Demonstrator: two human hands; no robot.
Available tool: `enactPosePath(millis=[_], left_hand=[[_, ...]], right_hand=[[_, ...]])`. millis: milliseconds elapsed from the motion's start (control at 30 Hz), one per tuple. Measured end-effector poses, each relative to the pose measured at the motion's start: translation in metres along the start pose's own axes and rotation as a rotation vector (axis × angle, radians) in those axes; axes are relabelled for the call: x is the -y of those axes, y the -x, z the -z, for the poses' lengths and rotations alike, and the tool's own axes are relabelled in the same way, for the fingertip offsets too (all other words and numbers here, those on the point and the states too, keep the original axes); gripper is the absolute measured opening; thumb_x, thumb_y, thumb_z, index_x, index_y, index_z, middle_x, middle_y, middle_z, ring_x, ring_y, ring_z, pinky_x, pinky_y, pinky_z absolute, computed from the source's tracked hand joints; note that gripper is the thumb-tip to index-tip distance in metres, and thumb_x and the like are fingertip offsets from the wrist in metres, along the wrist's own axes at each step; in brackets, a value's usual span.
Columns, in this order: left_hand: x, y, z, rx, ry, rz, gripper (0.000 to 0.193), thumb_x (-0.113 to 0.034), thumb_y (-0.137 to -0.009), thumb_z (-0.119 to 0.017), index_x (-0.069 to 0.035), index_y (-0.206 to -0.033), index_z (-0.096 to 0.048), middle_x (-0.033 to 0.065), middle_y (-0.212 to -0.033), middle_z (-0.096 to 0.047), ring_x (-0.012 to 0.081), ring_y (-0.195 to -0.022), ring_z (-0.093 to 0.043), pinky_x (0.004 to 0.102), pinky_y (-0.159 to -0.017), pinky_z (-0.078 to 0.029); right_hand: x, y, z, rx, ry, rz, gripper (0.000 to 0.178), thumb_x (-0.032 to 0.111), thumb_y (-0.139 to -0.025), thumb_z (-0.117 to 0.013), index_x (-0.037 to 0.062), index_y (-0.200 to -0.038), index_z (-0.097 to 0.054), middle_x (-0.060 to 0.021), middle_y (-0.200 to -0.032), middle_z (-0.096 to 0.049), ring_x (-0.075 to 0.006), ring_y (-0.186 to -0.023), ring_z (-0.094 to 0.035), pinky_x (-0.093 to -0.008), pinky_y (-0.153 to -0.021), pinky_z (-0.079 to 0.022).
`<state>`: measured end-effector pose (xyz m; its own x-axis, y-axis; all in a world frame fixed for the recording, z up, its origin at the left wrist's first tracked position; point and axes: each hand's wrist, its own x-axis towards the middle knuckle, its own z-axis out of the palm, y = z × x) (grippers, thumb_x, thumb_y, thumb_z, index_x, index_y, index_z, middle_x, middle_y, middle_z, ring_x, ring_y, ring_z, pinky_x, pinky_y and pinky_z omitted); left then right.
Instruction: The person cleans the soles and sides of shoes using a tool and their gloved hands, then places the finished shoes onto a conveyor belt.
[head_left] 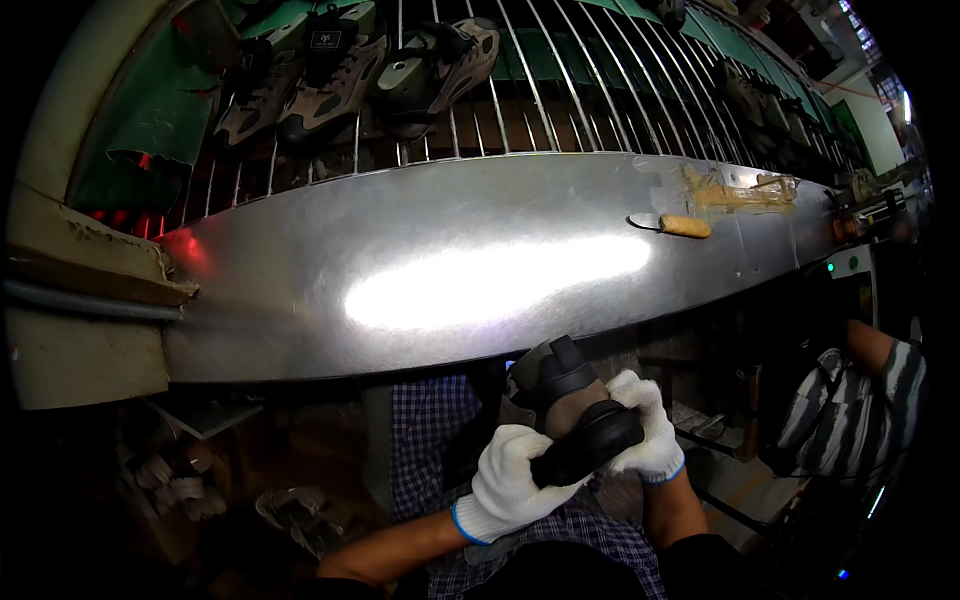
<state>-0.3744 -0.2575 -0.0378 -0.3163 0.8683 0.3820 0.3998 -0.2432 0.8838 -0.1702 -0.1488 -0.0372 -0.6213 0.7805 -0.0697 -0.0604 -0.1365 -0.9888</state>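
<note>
Dark shoe [577, 408] between left hand [508, 480] and right hand [650, 428], touching both.

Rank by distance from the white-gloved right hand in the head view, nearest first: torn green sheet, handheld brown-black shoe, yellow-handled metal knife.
1. Shoe: touching the right hand.
2. Knife: ahead, on silver metal surface.
3. Sheet: far upper left.
</note>
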Motion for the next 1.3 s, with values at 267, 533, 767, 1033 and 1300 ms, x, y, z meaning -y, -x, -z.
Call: enactPosePath(millis=[267, 533, 767, 1033, 1300], left_hand=[[0.006, 0.011, 0.007, 0.010, -0.039, 0.183, 0.082, -0.038, -0.062, -0.106, -0.002, -0.113, -0.052, 0.0083, -0.101, -0.058, 0.0165, -0.076, -0.059, 0.0304, -0.059, -0.050], [0.030, -0.034, 0.087, 0.183, 0.465, 0.513, 0.070, -0.029, -0.103, -0.071, 0.005, -0.157, -0.042, 0.0242, -0.153, -0.053, 0.0322, -0.138, -0.057, 0.0447, -0.119, -0.045], [0.052, -0.058, 0.095, 0.438, 0.841, 0.382, 0.053, -0.035, -0.103, -0.043, -0.001, -0.076, -0.074, 0.0151, -0.081, -0.075, 0.0295, -0.087, -0.069, 0.0507, -0.114, -0.043], [0.045, -0.059, 0.088, 0.434, 0.829, 0.398, 0.047, -0.033, -0.097, -0.048, -0.001, -0.069, -0.068, 0.0157, -0.075, -0.071, 0.0290, -0.078, -0.067, 0.0491, -0.109, -0.047], [0.034, -0.060, 0.085, 0.383, 0.811, 0.420, 0.051, -0.033, -0.099, -0.044, -0.001, -0.067, -0.069, 0.0165, -0.073, -0.070, 0.0307, -0.077, -0.067, 0.0501, -0.105, -0.049]], right_hand=[[-0.003, 0.002, 0.000, 0.018, 0.072, -0.013, 0.093, 0.043, -0.059, -0.106, 0.0111, -0.130, -0.056, -0.0064, -0.117, -0.058, -0.0207, -0.111, -0.055, -0.0392, -0.096, -0.048], [0.009, -0.014, -0.029, 0.282, 0.328, 0.137, 0.120, 0.032, -0.061, -0.108, 0.0039, -0.154, -0.039, -0.0053, -0.121, -0.051, -0.0140, -0.106, -0.049, -0.0337, -0.093, -0.048], [0.026, -0.014, -0.112, 0.425, 0.211, 0.422, 0.084, 0.027, -0.079, -0.094, -0.0003, -0.146, -0.052, -0.0052, -0.090, -0.057, -0.0189, -0.077, -0.057, -0.0353, -0.072, -0.050], [0.029, -0.002, -0.108, 0.365, 0.194, 0.406, 0.078, 0.026, -0.083, -0.091, 0.0009, -0.147, -0.054, -0.0063, -0.091, -0.058, -0.0198, -0.076, -0.056, -0.0357, -0.069, -0.048], [0.041, 0.019, -0.118, 0.358, 0.371, 0.511, 0.070, 0.019, -0.082, -0.087, 0.0048, -0.145, -0.060, -0.0094, -0.091, -0.061, -0.0247, -0.076, -0.061, -0.0406, -0.066, -0.050]])
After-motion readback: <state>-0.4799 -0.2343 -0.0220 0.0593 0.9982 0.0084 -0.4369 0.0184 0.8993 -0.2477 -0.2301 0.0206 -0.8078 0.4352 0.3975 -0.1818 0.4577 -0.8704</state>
